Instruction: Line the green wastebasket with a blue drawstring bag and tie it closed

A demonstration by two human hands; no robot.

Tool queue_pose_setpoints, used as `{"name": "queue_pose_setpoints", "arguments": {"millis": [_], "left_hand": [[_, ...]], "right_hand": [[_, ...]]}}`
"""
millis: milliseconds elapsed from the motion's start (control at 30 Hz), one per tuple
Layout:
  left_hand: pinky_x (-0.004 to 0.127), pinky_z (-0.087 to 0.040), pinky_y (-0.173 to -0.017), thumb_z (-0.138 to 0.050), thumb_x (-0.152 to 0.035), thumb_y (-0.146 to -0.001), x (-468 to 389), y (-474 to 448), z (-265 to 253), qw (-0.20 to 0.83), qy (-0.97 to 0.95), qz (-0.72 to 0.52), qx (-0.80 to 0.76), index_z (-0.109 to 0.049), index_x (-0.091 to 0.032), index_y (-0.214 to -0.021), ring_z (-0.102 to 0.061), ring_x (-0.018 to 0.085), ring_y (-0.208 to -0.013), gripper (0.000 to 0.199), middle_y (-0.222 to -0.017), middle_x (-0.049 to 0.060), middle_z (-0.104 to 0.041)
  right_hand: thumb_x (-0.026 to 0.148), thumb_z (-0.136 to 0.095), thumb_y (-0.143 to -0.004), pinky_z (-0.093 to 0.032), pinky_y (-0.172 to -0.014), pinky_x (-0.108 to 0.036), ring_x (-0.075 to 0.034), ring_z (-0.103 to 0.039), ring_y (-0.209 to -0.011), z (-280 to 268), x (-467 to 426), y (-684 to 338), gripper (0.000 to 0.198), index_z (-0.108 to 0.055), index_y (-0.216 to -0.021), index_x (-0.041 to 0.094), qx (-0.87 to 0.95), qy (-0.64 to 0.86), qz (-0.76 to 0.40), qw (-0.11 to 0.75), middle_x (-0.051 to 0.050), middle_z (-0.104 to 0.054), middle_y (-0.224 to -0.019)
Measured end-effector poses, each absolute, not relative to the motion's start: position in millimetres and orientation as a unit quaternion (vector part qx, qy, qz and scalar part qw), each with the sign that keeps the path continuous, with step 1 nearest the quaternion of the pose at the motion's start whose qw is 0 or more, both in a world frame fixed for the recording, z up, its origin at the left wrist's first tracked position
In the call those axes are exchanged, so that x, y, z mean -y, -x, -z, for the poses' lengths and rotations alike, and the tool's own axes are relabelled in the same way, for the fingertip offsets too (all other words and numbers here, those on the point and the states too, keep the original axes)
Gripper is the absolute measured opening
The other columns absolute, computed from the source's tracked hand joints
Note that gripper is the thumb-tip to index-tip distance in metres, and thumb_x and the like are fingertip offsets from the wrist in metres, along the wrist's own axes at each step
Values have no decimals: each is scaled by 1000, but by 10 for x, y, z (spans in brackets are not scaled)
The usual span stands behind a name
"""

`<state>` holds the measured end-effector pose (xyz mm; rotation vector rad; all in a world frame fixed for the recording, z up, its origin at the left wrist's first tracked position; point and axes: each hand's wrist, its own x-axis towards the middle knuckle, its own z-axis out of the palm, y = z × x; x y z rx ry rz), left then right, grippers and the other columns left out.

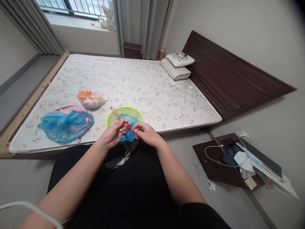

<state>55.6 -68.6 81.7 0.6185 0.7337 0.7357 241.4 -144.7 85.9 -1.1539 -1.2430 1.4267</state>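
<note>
My left hand pinches a red cord, one loop of which sticks up past the fingers. On the other side, my right hand is closed on the same cord, fingertips pressed together close to the left ones. Just below and behind both hands a crumpled blue plastic bag hangs; whether the cord is joined to it I cannot tell. Under them a yellow-green plastic basket stands at the mattress edge, with more blue plastic inside.
Left of the basket lies a larger blue bag with a dark red cord, over something pink. An orange-and-white plastic bag rests behind it on the mattress. Pillows lie by the headboard. A cluttered bedside cabinet stands right.
</note>
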Motion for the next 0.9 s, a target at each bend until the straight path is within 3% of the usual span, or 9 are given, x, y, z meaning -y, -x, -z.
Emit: {"name": "queue_pose_setpoints", "arguments": {"millis": [100,167,233,333,433,500,667,900], "left_hand": [[14,-49,-53,-83,-28,-87,691,-545,-845,837,-262,-338,-341,-69,-13,-92,-51,4,-54,21,-75,0,-63],[13,-46,-49,-83,-29,-87,684,-520,-867,838,-269,-336,-334,-68,-14,-90,-46,3,-49,22,-66,-4,-54],[12,-41,-45,-84,-32,-86,666,-479,-897,832,-296,-341,-323,-67,-14,-87,-37,2,-44,24,-62,-6,-48],[15,-42,-47,-85,-39,-84,632,-410,-955,822,-353,-333,-298,-67,-15,-82,-33,2,-43,31,-59,-6,-46],[23,-52,-58,-86,-46,-81,594,-361,-996,799,-421,-317,-291,-69,-15,-79,-45,7,-48,35,-59,-3,-53],[26,-54,-63,-85,-50,-80,560,-337,-999,776,-463,-304,-301,-70,-15,-78,-52,10,-53,38,-60,0,-58],[25,-46,-58,-78,-61,-82,463,-261,-950,710,-566,-249,-336,-69,-15,-76,-58,15,-58,47,-63,3,-63],[30,-48,-72,-53,-54,-98,586,-238,-974,453,-728,-266,-441,-71,-18,-85,-64,20,-74,43,-73,2,-70]], "right_hand": [[24,-66,-86,-50,-72,-27,-13,-61,-78,-893,1502,-2404,14,-68,-99,25,568,401,-615,372,2,-63,-85],[22,-67,-82,-53,-75,-29,-15,-64,-81,-902,1519,-2403,27,-69,-108,25,573,327,-678,324,0,-67,-93],[22,-64,-82,-55,-74,-30,-15,-65,-81,-897,1508,-2414,32,-69,-113,25,544,319,-682,371,-2,-70,-101],[26,-62,-87,-55,-84,-31,-17,-64,-98,-867,1437,-2424,34,-68,-120,29,503,445,-514,533,-4,-67,-128],[31,-69,-90,-47,-110,-40,-22,-54,-134,-823,1334,-2382,46,-62,-136,32,540,476,-450,529,-5,-56,-151],[37,-69,-93,-43,-115,-42,-23,-54,-137,-785,1268,-2316,51,-59,-142,32,554,441,-507,491,-6,-59,-149],[48,-64,-97,-53,-100,-38,-19,-68,-105,-690,1162,-2100,43,-63,-134,28,523,435,-572,458,-3,-74,-109],[43,-75,-85,-56,-88,-35,-20,-70,-91,-621,1037,-2007,29,-71,-105,24,498,500,-550,446,-1,-76,-94]]}}
